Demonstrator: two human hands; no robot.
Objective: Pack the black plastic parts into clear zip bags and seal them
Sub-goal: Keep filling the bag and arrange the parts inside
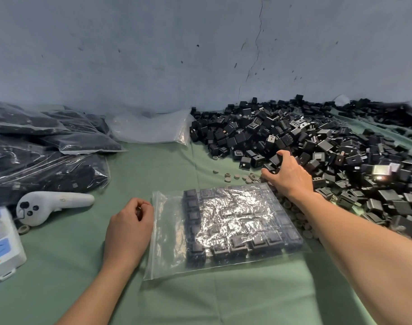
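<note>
A clear zip bag (pixel 167 235) lies flat on the green cloth, its mouth toward the left, filled with rows of black plastic parts (pixel 235 221). My left hand (pixel 128 228) rests beside the bag's mouth with loosely curled fingers, touching its top left corner. A large heap of loose black parts (pixel 294 134) covers the right side. My right hand (pixel 288 177) reaches into the heap's near edge and grips black parts (pixel 275 159) between thumb and fingers.
Packed bags of black parts (pixel 47 156) pile up at the left. A stack of unused clear bags (pixel 151 127) lies by the wall. A white controller (pixel 50 205) and a white box (pixel 1 245) sit at the left. Small grey rings (pixel 237 177) lie scattered near the bag.
</note>
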